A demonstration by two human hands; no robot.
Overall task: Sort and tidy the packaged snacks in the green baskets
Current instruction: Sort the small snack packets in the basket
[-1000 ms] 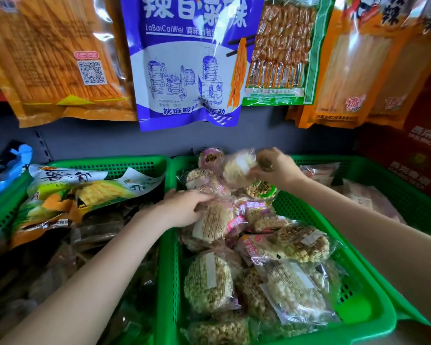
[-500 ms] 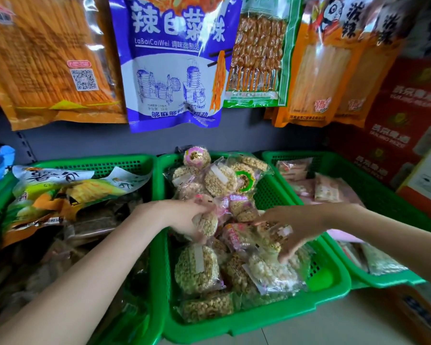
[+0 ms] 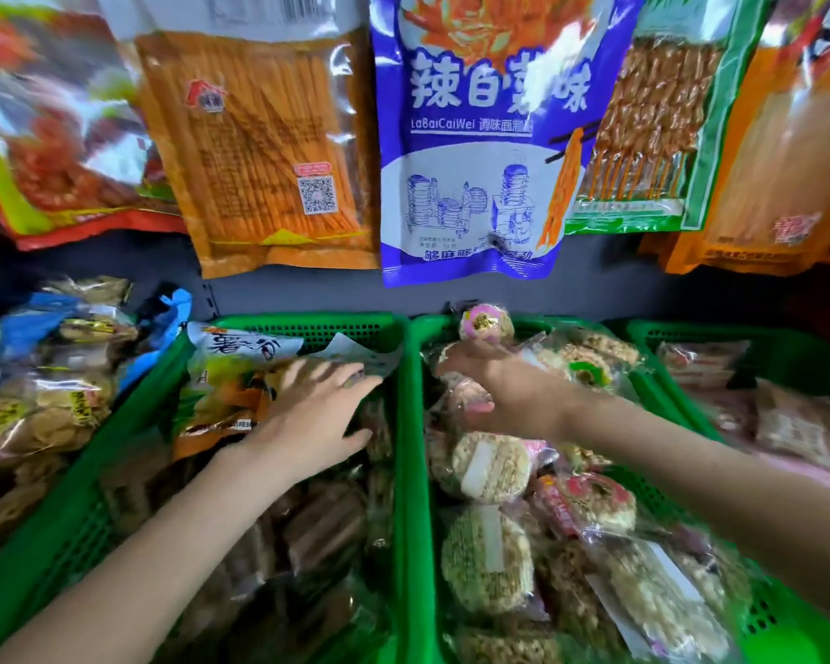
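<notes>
Three green baskets stand side by side under the shelf wall. My left hand (image 3: 317,409) lies with fingers spread on a yellow-green bag (image 3: 231,376) at the back of the left basket (image 3: 307,322). Dark brown wrapped packs (image 3: 317,529) fill that basket's front. My right hand (image 3: 504,390) reaches into the back of the middle basket (image 3: 419,496) and holds a pink-edged wrapped rice cake (image 3: 473,400), blurred by motion. Several round rice cakes (image 3: 489,464) in clear wrap are piled there. A pink-topped one (image 3: 485,323) stands at the rear.
The right basket (image 3: 787,357) holds flat pinkish packs. A loose heap of bagged snacks (image 3: 44,385) lies left of the baskets. Large bags hang just above, among them a blue one (image 3: 489,136) and an orange one (image 3: 260,146).
My left hand left the middle basket and moved onto the bag in the left basket. My right hand went from the middle basket's front to its back. The view swung left and closer.
</notes>
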